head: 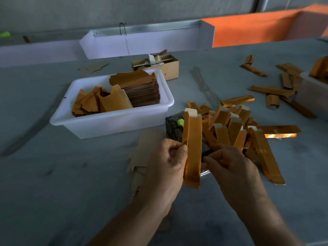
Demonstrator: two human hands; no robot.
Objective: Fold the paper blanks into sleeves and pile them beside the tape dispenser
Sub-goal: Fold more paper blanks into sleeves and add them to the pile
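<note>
Fingers of our left hand (168,157) pinch one long edge of a gold sleeve (192,148), held upright just in front of the tape dispenser (174,126); our right hand (230,167) pinches its other edge. Right of the dispenser lies the sleeve pile (236,128); left of it, a white tub (113,119) holds blanks (140,89) on the worktop (53,166).

Layout of the work table

The tub (113,119) sits left of centre on the table (53,174), with a stack of blanks (140,89) inside it at the rear right. A cardboard box (159,66) stands behind the tub. The tape dispenser (174,126) lies just right of the tub's front corner. The pile of sleeves (230,126) lies immediately right of the dispenser. Loose sleeves (271,89) lie farther right and behind.
</note>
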